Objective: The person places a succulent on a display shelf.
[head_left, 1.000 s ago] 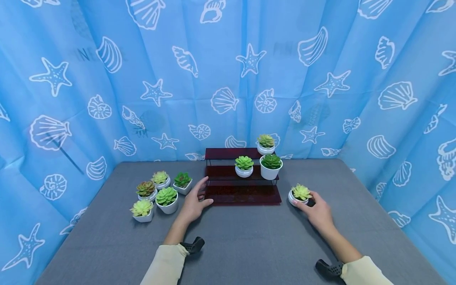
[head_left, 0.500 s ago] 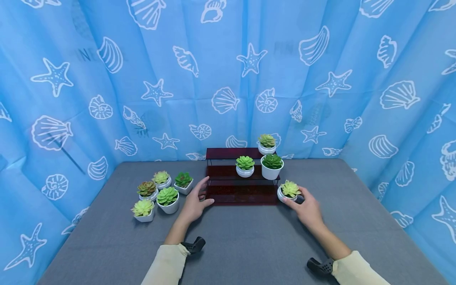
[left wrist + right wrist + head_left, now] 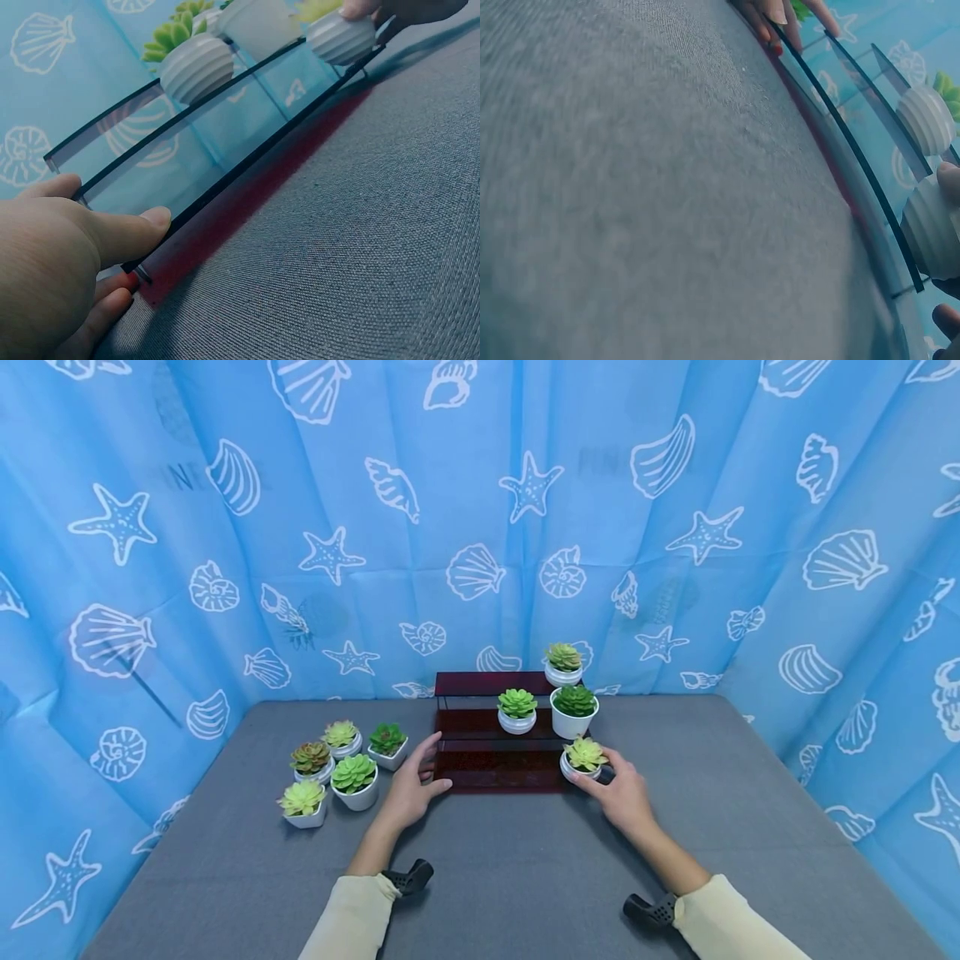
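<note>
Blue curtains point(image 3: 420, 527) close in the surface point(image 3: 480, 877) on 3 sides, hanging in soft vertical folds and printed with white starfish point(image 3: 531, 487) and seashells point(image 3: 477, 572). Faint pineapple shapes point(image 3: 296, 627) and blurred lettering point(image 3: 183, 478) show among them. Grey woven cloth point(image 3: 337, 225) covers the surface. The light is even, the shadows soft.

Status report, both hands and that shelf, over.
Right hand grips yellow-green succulent at bottom tier, right end. Left hand holds shelf, left end. Dark-green succulent one tier up; no obstruction seen.
</note>
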Demonstrator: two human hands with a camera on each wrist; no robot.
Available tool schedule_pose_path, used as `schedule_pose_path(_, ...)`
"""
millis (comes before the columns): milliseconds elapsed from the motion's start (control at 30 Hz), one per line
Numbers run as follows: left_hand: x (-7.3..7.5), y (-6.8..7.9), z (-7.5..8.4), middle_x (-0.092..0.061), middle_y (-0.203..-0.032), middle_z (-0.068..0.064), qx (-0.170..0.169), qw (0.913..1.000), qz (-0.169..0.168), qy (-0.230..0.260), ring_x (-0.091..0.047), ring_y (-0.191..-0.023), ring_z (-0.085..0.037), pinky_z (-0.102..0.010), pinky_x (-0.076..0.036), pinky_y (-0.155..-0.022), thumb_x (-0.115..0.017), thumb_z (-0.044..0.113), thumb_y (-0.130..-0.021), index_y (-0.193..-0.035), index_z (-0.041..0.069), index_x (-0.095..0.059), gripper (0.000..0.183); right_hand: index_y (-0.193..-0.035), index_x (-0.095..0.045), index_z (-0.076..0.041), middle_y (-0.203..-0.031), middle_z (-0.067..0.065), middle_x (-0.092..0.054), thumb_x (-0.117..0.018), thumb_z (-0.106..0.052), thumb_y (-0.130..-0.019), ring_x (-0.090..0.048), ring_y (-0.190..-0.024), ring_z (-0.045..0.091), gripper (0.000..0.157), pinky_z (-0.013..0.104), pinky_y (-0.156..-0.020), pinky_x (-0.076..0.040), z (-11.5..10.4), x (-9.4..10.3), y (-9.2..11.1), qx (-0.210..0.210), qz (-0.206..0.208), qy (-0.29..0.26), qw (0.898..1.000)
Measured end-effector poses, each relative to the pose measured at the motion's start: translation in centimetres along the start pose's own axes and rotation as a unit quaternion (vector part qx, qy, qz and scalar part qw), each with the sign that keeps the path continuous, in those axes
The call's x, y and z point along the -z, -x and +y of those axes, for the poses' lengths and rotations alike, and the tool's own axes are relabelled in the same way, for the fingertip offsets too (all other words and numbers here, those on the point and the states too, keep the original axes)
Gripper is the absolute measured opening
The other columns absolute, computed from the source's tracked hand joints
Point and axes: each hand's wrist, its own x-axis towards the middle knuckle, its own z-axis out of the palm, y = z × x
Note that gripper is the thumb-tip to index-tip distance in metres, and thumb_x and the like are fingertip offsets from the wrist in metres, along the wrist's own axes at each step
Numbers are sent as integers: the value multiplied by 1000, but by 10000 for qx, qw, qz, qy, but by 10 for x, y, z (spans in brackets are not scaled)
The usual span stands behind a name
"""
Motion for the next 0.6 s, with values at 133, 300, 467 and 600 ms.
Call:
schedule_pose_path(133, 0, -1, -1, -46, -142, -20, -40, 10000, -6, 45, -49, -123, -37, -50, -43, -100, -72, -1, -86, -152, 15, -35, 77, -137, -49, 3, -129, 31, -54, -78, -31, -83, -48, -120, 46, 69, 58, -99, -38, -2, -6, -1, -59, -57, -69, 9999)
schedule_pose_path(300, 0, 0, 0, -46, -142, -22, -68, 10000, -11, 60, -49, -124, -37, -51, -43, -100, -72, -1, -85, -151, 14, -35, 77, -137, -49, 2, -128, 30, -54, -78, -31, -84, -49, -121, 45, 69, 57, -100, -38, -4, -12, -2, -82, -46, -192, 9998)
schedule_pose_path(467, 0, 1, 1, -46, -142, -22, -13, 10000, 8, -20, -50, -123, -37, -50, -43, -100, -72, -1, -85, -151, 15, -35, 78, -139, -48, 2, -131, 29, -53, -77, -32, -85, -47, -124, 44, 69, 57, -101, -37, -7, -13, -3, -145, -160, -259, 9994)
schedule_pose_path(600, 0, 1, 2, -46, -141, -22, -48, 10000, 23, -51, -51, -122, -37, -50, -44, -99, -72, -1, -85, -151, 14, -35, 77, -139, -47, 2, -133, 30, -52, -76, -32, -86, -46, -125, 44, 69, 58, -102, -36, -8, -12, -4, -205, -216, -289, 9991)
